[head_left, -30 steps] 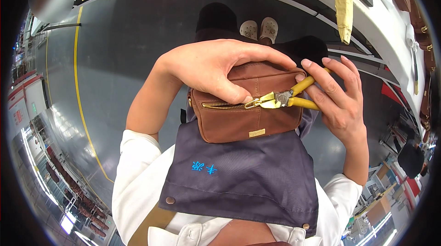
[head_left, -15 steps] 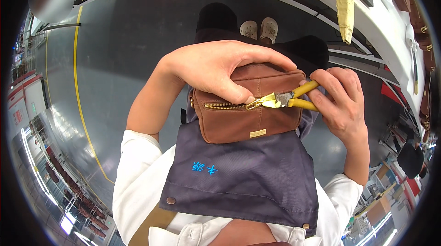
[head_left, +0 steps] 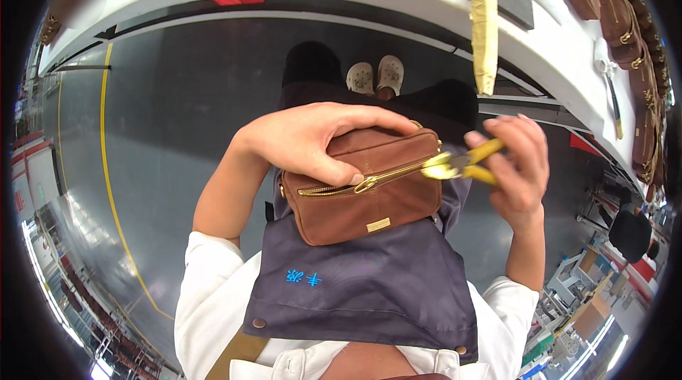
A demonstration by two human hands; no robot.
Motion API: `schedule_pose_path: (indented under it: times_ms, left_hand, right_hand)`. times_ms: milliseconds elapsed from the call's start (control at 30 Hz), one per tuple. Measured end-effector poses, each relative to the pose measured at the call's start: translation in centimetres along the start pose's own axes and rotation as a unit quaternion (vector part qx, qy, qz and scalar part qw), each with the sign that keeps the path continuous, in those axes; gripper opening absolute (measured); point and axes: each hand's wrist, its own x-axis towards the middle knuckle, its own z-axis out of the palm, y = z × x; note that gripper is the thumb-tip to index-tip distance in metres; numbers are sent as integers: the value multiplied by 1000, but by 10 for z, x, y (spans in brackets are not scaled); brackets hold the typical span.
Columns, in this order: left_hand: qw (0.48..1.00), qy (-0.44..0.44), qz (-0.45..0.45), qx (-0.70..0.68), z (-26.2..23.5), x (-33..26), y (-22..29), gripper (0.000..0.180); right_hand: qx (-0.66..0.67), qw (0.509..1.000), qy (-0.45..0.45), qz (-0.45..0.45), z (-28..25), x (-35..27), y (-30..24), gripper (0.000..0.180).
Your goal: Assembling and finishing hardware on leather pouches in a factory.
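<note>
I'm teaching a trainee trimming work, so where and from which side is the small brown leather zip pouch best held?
Grip the small brown leather zip pouch over its top edge from the left, as the left hand does: fingers behind, thumb on the front by the gold zip. That leaves the right end free for the yellow-handled snips in the right hand.

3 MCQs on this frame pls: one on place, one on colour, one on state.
1. Where does the yellow-handled snips' tip sit?
A. at the zip's right end
B. on the floor
C. on the white worktable

2. What colour is the pouch?
A. black
B. brown
C. red

3. How is the left hand placed?
A. hanging free
B. flat on the apron
C. clamped over the pouch's top

Answers:
1 A: the yellow-handled snips, in the right hand, meet the gold zip at its right end.
2 B: the pouch is brown leather.
3 C: the left hand grips the top, thumb by the zip pull.
</note>
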Motion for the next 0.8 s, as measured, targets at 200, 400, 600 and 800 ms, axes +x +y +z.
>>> schedule_pose_path:
  times_ms: [200,400,600,800]
  left_hand:
    - [996,55,-8,-69,3,-6,0,61]
    - [986,138,-20,-89,3,-7,-2,43]
    - [975,167,-36,-144,7,-15,4,33]
    - [948,197,1,-251,8,-9,12,40]
  right_hand:
    - [-52,936,157,310,-31,-9,56,35]
    - [-51,905,177,384,-22,5,108,32]
    - [164,966,101,170,62,6,-13,29]
    - [734,429,-51,525,122,2,-61,44]
